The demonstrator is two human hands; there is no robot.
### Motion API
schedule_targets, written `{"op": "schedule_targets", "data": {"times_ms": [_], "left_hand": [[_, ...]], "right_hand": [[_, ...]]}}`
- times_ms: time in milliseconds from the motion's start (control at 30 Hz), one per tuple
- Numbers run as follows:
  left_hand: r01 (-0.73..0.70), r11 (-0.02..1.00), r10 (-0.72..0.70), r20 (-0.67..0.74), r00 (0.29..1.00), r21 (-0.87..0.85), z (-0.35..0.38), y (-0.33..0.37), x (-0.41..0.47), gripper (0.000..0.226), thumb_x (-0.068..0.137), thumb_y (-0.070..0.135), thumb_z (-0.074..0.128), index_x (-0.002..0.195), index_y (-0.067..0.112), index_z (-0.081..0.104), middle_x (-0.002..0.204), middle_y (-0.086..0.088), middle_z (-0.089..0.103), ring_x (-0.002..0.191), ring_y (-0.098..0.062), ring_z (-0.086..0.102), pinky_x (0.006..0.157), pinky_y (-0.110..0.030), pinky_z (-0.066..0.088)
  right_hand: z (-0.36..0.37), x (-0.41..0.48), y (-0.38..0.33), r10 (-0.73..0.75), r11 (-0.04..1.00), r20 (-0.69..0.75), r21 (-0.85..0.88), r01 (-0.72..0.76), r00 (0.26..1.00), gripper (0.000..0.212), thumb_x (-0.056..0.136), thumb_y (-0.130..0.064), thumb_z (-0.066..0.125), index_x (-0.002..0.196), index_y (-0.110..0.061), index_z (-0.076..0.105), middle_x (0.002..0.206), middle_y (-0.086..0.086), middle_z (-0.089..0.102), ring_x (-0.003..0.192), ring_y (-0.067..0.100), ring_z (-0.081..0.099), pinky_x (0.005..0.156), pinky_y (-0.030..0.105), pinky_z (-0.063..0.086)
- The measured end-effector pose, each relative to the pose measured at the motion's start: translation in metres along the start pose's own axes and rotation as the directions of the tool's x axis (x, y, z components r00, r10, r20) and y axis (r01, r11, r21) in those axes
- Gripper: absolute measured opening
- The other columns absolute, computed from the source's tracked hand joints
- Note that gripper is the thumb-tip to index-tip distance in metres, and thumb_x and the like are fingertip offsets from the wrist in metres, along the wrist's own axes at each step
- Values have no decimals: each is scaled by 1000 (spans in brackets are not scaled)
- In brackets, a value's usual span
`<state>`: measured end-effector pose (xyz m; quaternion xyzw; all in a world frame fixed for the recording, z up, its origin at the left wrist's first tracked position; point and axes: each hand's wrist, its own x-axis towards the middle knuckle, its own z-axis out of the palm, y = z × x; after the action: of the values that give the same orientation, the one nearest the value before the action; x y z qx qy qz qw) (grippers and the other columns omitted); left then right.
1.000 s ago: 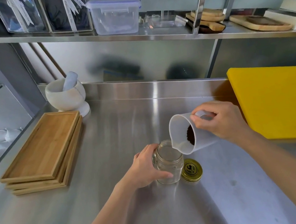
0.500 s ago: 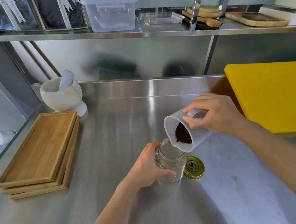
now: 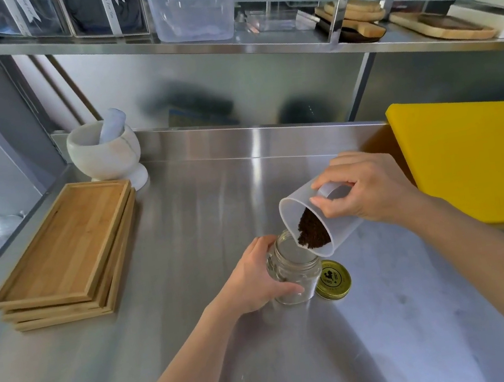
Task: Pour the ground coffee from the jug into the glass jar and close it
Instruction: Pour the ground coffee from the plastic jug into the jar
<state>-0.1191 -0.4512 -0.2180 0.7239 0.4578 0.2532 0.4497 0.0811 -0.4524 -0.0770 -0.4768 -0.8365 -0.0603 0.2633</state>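
While tipping over the bench [image 3: 185, 231], risking a spill: right hand [image 3: 369, 189], fingers wrapped tight around the jug [image 3: 314, 214], letting clumped ground coffee [image 3: 312, 231] slide past the narrow glass jar [image 3: 293, 268], steadied upright in the left hand [image 3: 255, 273]; lid [image 3: 333, 279] lying just beside it, waiting.
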Motion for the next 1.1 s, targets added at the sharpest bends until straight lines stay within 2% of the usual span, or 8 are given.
{"op": "schedule_targets", "data": {"times_ms": [133, 300, 467, 567, 667, 767, 833, 1100], "left_hand": [[-8, 1000, 8, -7, 1000, -4, 1, 0, 0, 73, 57, 31, 85, 114, 37, 41, 114, 12, 49, 109, -8, 48, 92, -23, 38], [-10, 1000, 10, -11, 1000, 1, 0, 1, 0, 72, 55, 34, 84, 110, 40, 37, 106, 22, 44, 106, -7, 47, 87, -20, 37], [-12, 1000, 12, -16, 1000, -9, 2, -1, 0, 74, 50, 42, 80, 110, 42, 37, 108, 20, 46, 108, -9, 48, 90, -24, 40], [-9, 1000, 9, -13, 1000, -7, 1, -2, 0, 75, 53, 38, 83, 112, 40, 38, 109, 16, 46, 107, -10, 48, 90, -24, 39], [-17, 1000, 18, -15, 1000, 2, 1, -2, 0, 77, 57, 31, 86, 121, 30, 42, 111, 13, 45, 108, -10, 47, 91, -24, 38], [-18, 1000, 18, -13, 1000, 3, 1, -1, -1, 80, 58, 29, 86, 125, 25, 42, 111, 13, 44, 108, -10, 46, 91, -23, 36], [-16, 1000, 16, -12, 1000, 10, 0, 0, -1, 80, 58, 30, 86, 125, 24, 42, 112, 12, 44, 108, -10, 45, 91, -23, 36], [-13, 1000, 13, -13, 1000, 17, 1, 0, -2, 81, 59, 31, 85, 127, 23, 41, 114, 11, 44, 109, -8, 44, 91, -21, 34]], "right_hand": [[1, 3, -2, -67, 998, 3, -17, 67, 998, 40, 72, -48, 54, 70, -12, 72, 65, 8, 65, 60, 25, 57, 44, 37, 50], [1, 6, -5, -115, 993, 11, -31, 116, 993, 39, 73, -48, 53, 68, -13, 71, 62, 8, 64, 58, 26, 57, 44, 36, 49], [2, 6, -8, -173, 984, 6, -47, 173, 985, 38, 73, -46, 54, 67, -12, 71, 62, 8, 65, 57, 27, 57, 43, 36, 49], [2, 6, -8, -200, 978, 18, -53, 201, 980, 37, 73, -45, 55, 68, -12, 71, 64, 7, 66, 57, 25, 57, 42, 34, 49], [2, 6, -7, -221, 973, 27, -64, 223, 975, 36, 73, -45, 57, 69, -13, 71, 66, 6, 67, 57, 23, 57, 43, 31, 49], [2, 5, -7, -223, 969, 32, -98, 225, 974, 28, 70, -40, 68, 69, -12, 71, 65, 6, 67, 56, 21, 55, 45, 24, 45], [2, 5, -7, -222, 968, 31, -116, 224, 975, 24, 66, -35, 72, 69, -12, 72, 65, 5, 66, 56, 21, 55, 45, 25, 44], [-2, 6, -6, -218, 969, 20, -115, 219, 976, 30, 72, -40, 66, 70, -10, 72, 65, 7, 66, 56, 21, 55, 44, 27, 46]]}}
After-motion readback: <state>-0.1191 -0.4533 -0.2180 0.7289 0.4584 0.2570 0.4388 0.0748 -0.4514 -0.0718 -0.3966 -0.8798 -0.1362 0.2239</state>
